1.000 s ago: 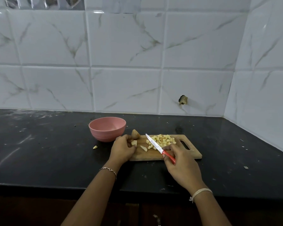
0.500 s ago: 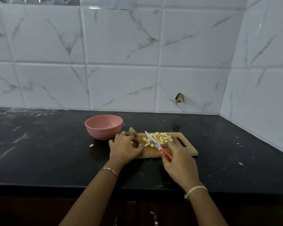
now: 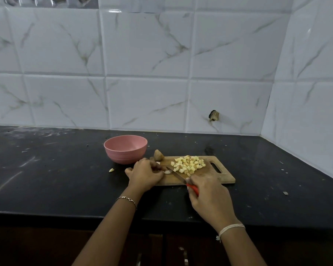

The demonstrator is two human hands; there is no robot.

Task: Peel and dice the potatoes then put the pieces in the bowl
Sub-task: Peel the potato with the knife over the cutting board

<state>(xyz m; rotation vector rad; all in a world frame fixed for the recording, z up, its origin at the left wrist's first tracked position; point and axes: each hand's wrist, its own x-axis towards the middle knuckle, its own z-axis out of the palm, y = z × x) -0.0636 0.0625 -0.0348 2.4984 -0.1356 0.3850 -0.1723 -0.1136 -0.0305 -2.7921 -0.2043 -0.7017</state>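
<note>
A wooden cutting board [image 3: 215, 176] lies on the black counter. A pile of diced potato [image 3: 188, 165] sits in its middle. My left hand [image 3: 145, 174] curls over a pale potato slice [image 3: 167, 172] at the board's left end. My right hand [image 3: 210, 194] grips the red handle of a small knife [image 3: 176, 174]; its blade points up-left with the tip beside the slice. A brown potato piece with skin [image 3: 158, 155] stands at the board's back left corner. The pink bowl [image 3: 125, 148] sits just left of the board and looks empty.
One stray potato bit [image 3: 111, 170] lies on the counter [image 3: 56, 169] left of my left hand. Small scraps dot the counter at right, one scrap [image 3: 285, 193] near the front. Tiled walls close the back and right side. The counter's front edge runs under my forearms.
My left hand slid down over a slice at the board's left end. The knife came down from its raised angle, so the blade now lies low beside that slice.
</note>
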